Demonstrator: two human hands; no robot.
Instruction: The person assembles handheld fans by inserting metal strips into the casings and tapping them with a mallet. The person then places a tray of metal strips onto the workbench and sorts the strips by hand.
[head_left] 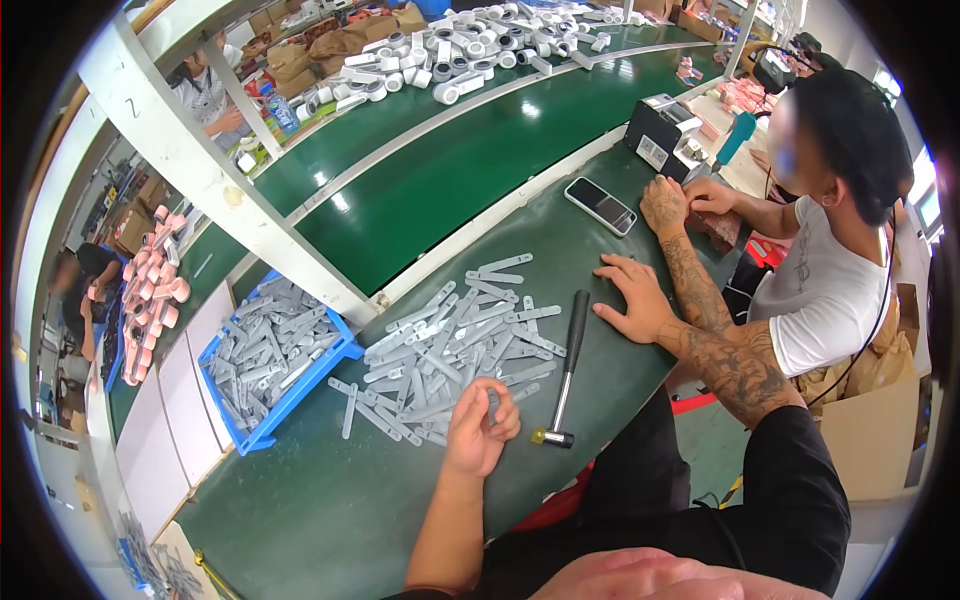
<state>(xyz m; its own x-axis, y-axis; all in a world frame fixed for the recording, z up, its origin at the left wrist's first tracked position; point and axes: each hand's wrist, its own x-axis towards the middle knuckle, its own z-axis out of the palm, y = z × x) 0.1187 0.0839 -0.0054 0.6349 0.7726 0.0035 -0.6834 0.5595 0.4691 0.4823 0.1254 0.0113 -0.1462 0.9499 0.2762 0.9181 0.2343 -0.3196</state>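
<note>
My left hand is raised palm up over the near edge of a loose pile of grey plastic strips. Its fingers curl loosely with a gap between them, and I see nothing held. Flat on the green table, fingers spread, rests my right hand. Between my hands lies a hammer, its black handle pointing away from me and its yellow-and-black head nearest me. To the left of the pile, a blue tray is heaped with more of these strips.
A phone lies beyond my right hand, near a co-worker's hands and a black box-shaped device. A white post rises behind the tray. White parts cover the far conveyor side; pink parts are piled left.
</note>
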